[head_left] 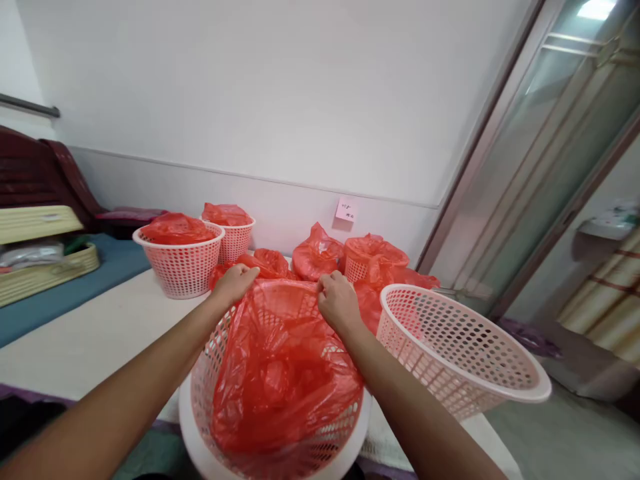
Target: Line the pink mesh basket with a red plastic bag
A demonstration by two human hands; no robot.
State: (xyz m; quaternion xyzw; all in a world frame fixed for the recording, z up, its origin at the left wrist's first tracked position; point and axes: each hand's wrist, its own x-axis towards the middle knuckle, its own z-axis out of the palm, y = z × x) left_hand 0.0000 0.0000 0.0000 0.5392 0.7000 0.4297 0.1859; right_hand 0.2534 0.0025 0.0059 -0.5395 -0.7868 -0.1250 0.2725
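Directly in front of me stands a pale pink perforated plastic basket (193,427) with a red plastic bag (285,380) spread inside it. At the far side of the rim, my left hand (235,281) pinches the bag's edge at the left corner. My right hand (337,300) grips the same edge farther right, its fingers curled over the rim. Between both hands the film stretches across the far rim, while the rest sags loosely into the basket. The near rim is bare of film.
An unlined pink basket (465,347) leans at the right. Two red-lined baskets, one in front (183,263) and one behind (237,240), stand back left. More red bags (320,253) and a lined basket (375,253) sit by the wall. A yellow woven case (50,270) lies far left.
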